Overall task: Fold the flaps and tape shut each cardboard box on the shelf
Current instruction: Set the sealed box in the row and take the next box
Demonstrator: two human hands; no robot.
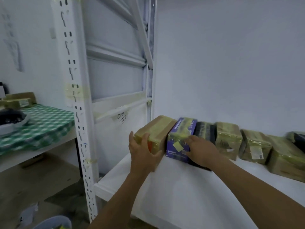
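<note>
A row of taped boxes stands along the back of the white shelf (181, 187). At its left end is a brown cardboard box (158, 129) wrapped in yellowish tape; my left hand (142, 152) grips its near left corner, thumb on top. Beside it stands a purple box (179, 141) with yellow tape, and my right hand (201, 149) rests on its right front side, fingers curled against it. A black box (206, 131) stands just behind my right hand, partly hidden.
Several more taped brown boxes (229, 139) continue to the right. A white perforated shelf post (79, 113) stands left of the shelf. Further left, a table with a green checked cloth (42, 126) holds a bowl (11, 121) and more boxes.
</note>
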